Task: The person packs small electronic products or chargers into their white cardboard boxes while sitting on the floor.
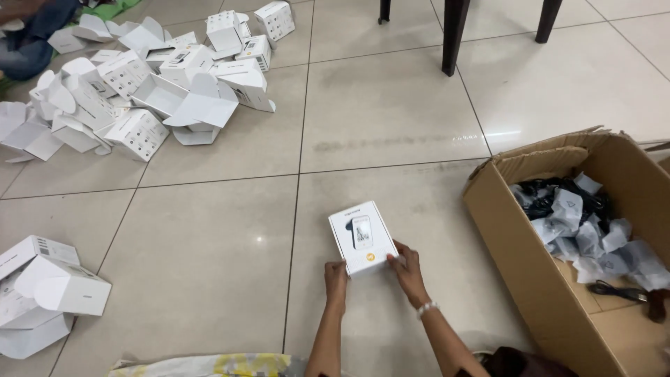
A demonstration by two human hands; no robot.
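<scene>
small white rectangular cardboard box [361, 237] with a printed picture on its lid lies flat on the pale tiled floor [209, 230], gripped at its near edge by both hands. left hand [336, 274] pinches the near left corner, right hand [406, 269] the near right corner, fingers curled. open brown cardboard carton [530, 258] of bagged black parts sits just right; 1 heap of open white boxes [139, 91] lies far left.

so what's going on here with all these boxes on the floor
A person sitting on the tiled floor holds a small white box by its near end, left hand and right hand at its two corners. An open cardboard carton of bagged dark parts sits to the right. A pile of open white boxes lies far left, a few more near left.
</scene>
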